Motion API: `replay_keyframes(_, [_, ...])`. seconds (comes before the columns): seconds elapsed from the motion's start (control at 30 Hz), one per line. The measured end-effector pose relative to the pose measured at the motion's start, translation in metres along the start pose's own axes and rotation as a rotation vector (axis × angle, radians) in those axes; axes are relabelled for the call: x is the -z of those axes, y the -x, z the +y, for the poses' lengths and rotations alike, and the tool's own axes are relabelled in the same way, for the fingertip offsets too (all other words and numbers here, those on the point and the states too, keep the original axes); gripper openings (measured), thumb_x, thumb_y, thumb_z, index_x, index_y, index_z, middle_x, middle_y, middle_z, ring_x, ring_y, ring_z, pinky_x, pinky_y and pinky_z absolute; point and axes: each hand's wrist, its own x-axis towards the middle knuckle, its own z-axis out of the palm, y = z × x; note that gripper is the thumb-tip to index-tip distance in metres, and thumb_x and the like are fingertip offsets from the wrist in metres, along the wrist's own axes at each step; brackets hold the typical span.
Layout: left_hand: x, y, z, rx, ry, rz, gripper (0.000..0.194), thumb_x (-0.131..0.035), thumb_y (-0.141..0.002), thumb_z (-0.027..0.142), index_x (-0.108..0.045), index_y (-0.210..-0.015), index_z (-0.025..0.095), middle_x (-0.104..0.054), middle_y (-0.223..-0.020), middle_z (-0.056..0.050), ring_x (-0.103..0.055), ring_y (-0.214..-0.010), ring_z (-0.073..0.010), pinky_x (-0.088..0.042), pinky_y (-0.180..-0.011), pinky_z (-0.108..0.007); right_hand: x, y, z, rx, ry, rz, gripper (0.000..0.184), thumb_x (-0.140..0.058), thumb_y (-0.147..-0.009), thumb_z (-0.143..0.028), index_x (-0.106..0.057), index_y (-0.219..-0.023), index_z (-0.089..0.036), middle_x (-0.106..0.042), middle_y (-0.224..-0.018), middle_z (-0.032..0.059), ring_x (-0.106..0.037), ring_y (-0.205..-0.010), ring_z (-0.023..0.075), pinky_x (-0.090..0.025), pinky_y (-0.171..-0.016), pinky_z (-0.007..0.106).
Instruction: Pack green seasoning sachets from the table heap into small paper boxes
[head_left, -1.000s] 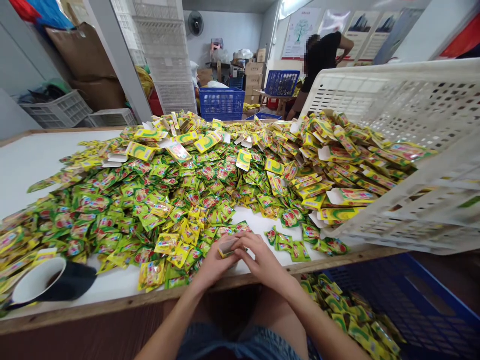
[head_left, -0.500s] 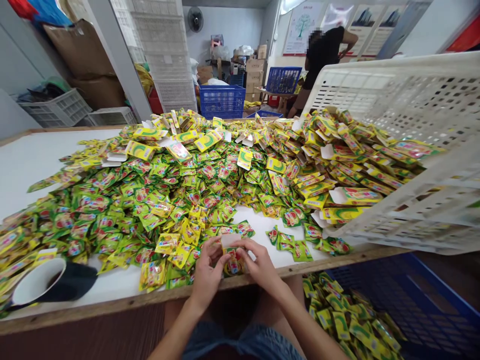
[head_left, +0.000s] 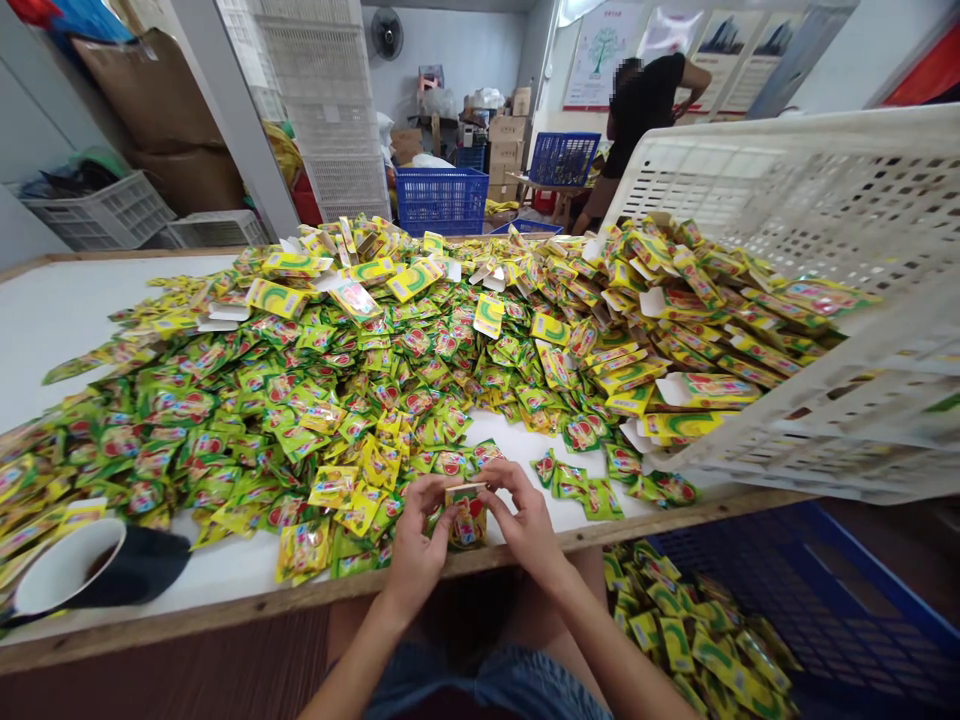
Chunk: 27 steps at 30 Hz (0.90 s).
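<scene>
A small printed carton (head_left: 467,522) is held upright between my hands at the table's front edge. My left hand (head_left: 424,525) is closed round its left side, thumb on the front face. At the carton's top right, the fingers of my right hand (head_left: 520,510) pinch the white flap, which is folded down along the top. What lies inside the carton is hidden. Just beyond my hands spreads a heap of green sachets (head_left: 277,400), with a few yellow sachets (head_left: 360,490) on its near side. Several loose sachets (head_left: 577,485) lie to the right of my right hand.
Open yellow cartons (head_left: 697,330) spill from a tipped white crate (head_left: 795,170) at right. A dark mug (head_left: 142,565) stands front left. Below the table's right edge, a blue crate (head_left: 832,600) holds filled-looking cartons (head_left: 705,640). A person in black (head_left: 645,110) stands at the back.
The carton's white flap, which stood up before, is now folded down across the top. My right hand has shifted slightly up and right, to the carton's upper edge.
</scene>
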Motion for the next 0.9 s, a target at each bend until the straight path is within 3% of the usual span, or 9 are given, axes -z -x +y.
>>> replay_keyframes(0.17, [0.003, 0.0, 0.007, -0.11, -0.144, -0.001, 0.009, -0.057, -0.081, 0.021, -0.064, -0.088, 0.019, -0.065, -0.1, -0.007, -0.058, -0.101, -0.0206, -0.044, -0.091, -0.035, 0.0, 0.003, -0.008, 0.087, 0.048, -0.091, 0.013, -0.055, -0.085, -0.024, -0.065, -0.093, -0.02, -0.065, -0.094, 0.0059, -0.058, -0.096, 0.0189, -0.046, -0.086, 0.034])
replay_keyframes(0.57, [-0.001, -0.014, 0.02, 0.09, -0.1, 0.031, 0.014, -0.058, -0.08, 0.029, -0.065, -0.083, 0.018, -0.066, -0.08, -0.003, -0.061, -0.077, -0.0172, -0.047, -0.074, -0.026, -0.006, -0.006, -0.011, -0.013, 0.16, -0.002, 0.015, -0.051, -0.087, -0.029, -0.06, -0.082, -0.018, -0.063, -0.075, 0.0028, -0.057, -0.07, 0.0155, -0.047, -0.065, 0.027])
replay_keyframes(0.9, [0.01, -0.007, 0.001, -0.037, -0.133, -0.045, 0.012, -0.06, -0.08, 0.024, -0.07, -0.086, 0.021, -0.065, -0.092, -0.006, -0.059, -0.095, -0.0207, -0.045, -0.086, -0.033, -0.013, 0.008, 0.003, 0.059, 0.057, -0.004, 0.01, -0.052, -0.086, -0.023, -0.06, -0.091, -0.02, -0.063, -0.09, 0.0058, -0.058, -0.089, 0.0184, -0.047, -0.08, 0.032])
